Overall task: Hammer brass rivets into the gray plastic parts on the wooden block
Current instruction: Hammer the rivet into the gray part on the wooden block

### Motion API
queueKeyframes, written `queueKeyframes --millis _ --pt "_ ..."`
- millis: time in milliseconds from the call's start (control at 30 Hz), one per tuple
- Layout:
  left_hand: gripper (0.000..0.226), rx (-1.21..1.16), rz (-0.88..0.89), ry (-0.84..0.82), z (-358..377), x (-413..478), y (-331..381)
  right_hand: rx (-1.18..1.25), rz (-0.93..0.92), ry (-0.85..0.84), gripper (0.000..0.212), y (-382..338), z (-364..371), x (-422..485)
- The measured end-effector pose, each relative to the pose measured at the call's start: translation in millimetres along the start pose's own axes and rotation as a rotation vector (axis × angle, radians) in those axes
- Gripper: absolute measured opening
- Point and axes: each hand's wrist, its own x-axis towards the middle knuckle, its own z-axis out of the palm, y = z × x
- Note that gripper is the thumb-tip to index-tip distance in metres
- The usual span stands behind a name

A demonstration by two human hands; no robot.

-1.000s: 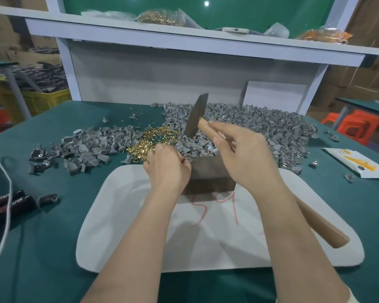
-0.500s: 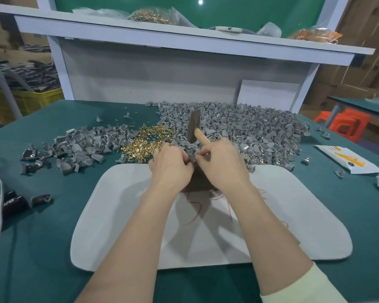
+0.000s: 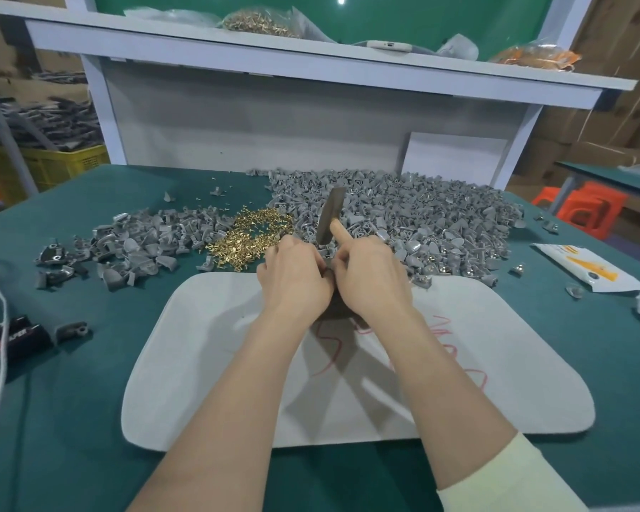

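Your left hand (image 3: 296, 279) and right hand (image 3: 370, 282) are bare. Your left forearm (image 3: 218, 400) is bare as far as the bottom edge of the view. Your right forearm (image 3: 440, 382) is bare up to a pale cream sleeve (image 3: 507, 478). The sleeve is plain, soft-looking fabric, and its cuff (image 3: 475, 461) crosses the arm near the lower right corner.

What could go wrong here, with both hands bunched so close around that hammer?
The left hand sits close against the right hand over the wooden block, right beside the hammer; a stroke slightly off could hit its fingers. The right hand grips the hammer close to the head, forefinger along the metal, so control may be poor. The loose brass rivets lie just behind; a jolt could scatter them.
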Motion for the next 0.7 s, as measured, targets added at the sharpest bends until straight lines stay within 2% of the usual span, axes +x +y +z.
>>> queueKeyframes --millis 167,400,500,700 --pt "0.012 -0.011 0.005 0.008 1.5 -0.2 -1.7 0.040 -0.008 -0.034 0.026 4.9 -1.2 1.5" --pt "0.007 -0.021 -0.002 -0.001 -0.7 -1.7 -2.5 0.080 -0.019 -0.072 0.009 7.4 -3.7 3.7" --pt "0.007 -0.016 0.002 -0.012 -1.0 -2.4 -2.2 0.091 -0.030 -0.082 0.013 9.2 -4.0 2.9" --pt "0.005 -0.005 0.019 0.003 -1.3 -1.6 -2.5 0.261 0.017 -0.059 0.022 16.1 -9.9 6.0"
